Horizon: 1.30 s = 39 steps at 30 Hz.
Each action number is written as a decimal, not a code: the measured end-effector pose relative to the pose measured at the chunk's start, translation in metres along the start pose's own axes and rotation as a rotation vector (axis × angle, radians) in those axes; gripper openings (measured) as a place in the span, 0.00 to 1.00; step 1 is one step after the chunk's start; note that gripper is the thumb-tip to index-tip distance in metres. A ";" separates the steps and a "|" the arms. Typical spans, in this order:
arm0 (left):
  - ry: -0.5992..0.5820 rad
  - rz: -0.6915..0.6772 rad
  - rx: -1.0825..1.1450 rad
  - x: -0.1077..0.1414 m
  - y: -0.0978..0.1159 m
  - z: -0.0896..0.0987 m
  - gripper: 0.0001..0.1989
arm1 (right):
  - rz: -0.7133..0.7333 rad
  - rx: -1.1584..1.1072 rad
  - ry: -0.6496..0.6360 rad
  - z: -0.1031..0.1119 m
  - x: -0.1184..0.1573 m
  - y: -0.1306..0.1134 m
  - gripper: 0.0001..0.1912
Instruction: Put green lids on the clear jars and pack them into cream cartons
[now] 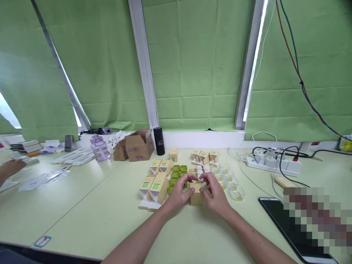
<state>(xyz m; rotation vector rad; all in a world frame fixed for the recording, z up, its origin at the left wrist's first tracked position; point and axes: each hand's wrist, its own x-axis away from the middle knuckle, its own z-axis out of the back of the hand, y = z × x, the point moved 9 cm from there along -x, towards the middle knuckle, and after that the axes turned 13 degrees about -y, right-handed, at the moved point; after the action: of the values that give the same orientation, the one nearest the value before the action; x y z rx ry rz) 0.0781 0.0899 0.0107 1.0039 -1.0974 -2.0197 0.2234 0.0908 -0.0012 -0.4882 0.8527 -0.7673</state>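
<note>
A small tan cardboard box (197, 200) stands on the table between my two hands. My left hand (180, 190) has its thumb on the box's left top edge, with its fingers curled over the far side. From the right, my right hand (216, 192) grips the same box, thumb at the top edge and fingers bent behind. What the fingers do behind the box is hidden. Left of it lie open tan cartons (158, 187) with green labels, beside green square cups (174, 179). Small pinkish-white pieces (199, 168) and clear plastic cups (237, 192) with yellow bits sit beyond my right hand.
More cartons (204, 157) stand farther back, near a black bottle (158, 141) and a brown cardboard box (139, 146). At right are a power strip (275, 165) with cables and a dark tablet (288, 223). Another person's hand (12, 168) shows at far left.
</note>
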 end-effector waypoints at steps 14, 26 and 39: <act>-0.004 -0.007 -0.001 -0.001 0.001 -0.004 0.20 | 0.016 0.039 -0.056 -0.002 -0.001 -0.007 0.16; 0.021 0.027 0.008 -0.001 -0.006 0.003 0.16 | 0.127 0.135 -0.190 0.015 -0.002 -0.020 0.29; 0.134 0.086 0.044 -0.005 -0.022 0.013 0.15 | 0.183 0.172 -0.137 0.017 0.000 -0.028 0.28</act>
<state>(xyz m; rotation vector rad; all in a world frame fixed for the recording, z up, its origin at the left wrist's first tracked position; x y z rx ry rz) 0.0664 0.1089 -0.0028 1.0793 -1.0984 -1.8398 0.2260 0.0747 0.0272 -0.3015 0.6869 -0.6248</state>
